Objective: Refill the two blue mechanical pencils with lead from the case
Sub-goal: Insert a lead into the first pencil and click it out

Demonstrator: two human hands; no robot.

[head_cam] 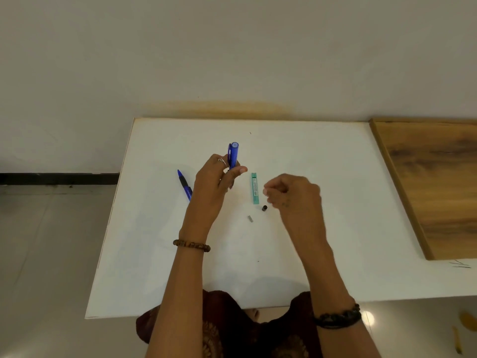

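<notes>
One white table (335, 202) against a pale wall (232, 47); left grip (214, 184) clamps a blue pencil (233, 155) — right grip (291, 195) curled, contents unclear.

From my feed the light is soft and even, rather dim, with a warm grey cast. The white table (322, 177) shows only faint shadows beneath the arms. A small bright glare spot (367, 318) sits on the floor. The right hand (294, 195) looks slightly motion-blurred. Wide-angle distortion bends the edges.

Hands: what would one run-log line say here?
left hand: grips upright blue pencil | right hand: fingers pinched, contents unclear | second pencil, lead case: on table
</notes>
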